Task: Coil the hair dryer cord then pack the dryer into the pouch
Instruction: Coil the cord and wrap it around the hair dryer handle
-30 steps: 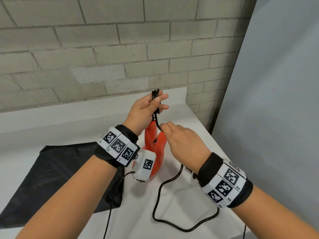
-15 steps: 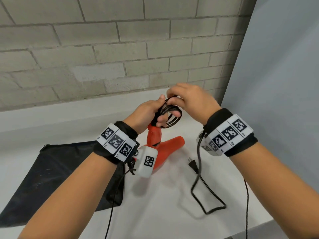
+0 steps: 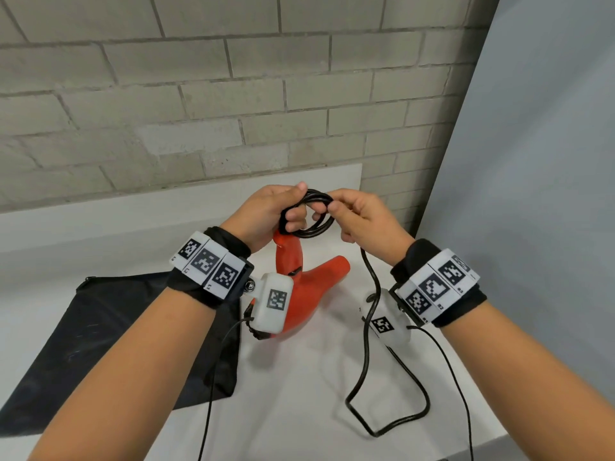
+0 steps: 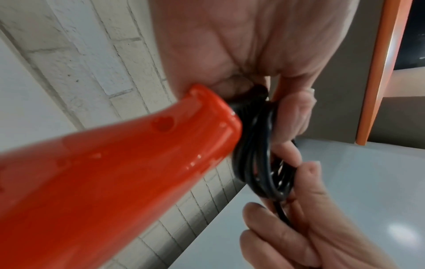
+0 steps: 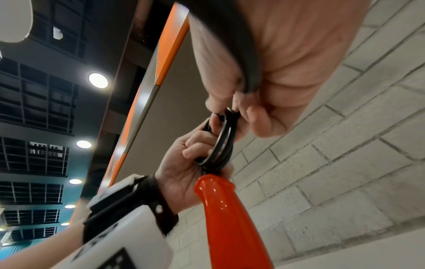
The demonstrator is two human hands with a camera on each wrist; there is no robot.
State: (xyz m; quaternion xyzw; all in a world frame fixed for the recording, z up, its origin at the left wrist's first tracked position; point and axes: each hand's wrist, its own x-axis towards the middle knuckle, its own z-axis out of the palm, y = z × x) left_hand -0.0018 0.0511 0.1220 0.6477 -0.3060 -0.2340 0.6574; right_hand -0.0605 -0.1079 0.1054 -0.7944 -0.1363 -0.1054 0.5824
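Nearest the camera, the loose tail of the cord [image 3: 372, 367] trails over the white table [image 3: 299, 410] in a slack bend, then climbs past the right wrist toward the hands, so the coiling step is in hand and not finished. To the left the black pouch [image 3: 100, 334] lies flat on the table, its zipped edge toward the wall, waiting. Up a level, the orange hair dryer [image 3: 309, 287] hangs handle-up from the coil, its nozzle pointing right, its body partly hidden behind the wrist camera. Now the hands: the left hand [image 3: 266, 214] has its grip closed round the coil [image 3: 309, 217] just above the handle end, thumb on top, fingers threaded through the loops. The right hand [image 3: 362, 221] pinches the cord at the coil's far side, fingers curled, feeding the strand in. Both forearms reach forward, wrists raised clear of the table. The next move, by my reading, calls for another loop laid over the left fingers, drawing up the slack without twisting it, the left grip staying firm so the loops do not spring apart. The plug is not in view.
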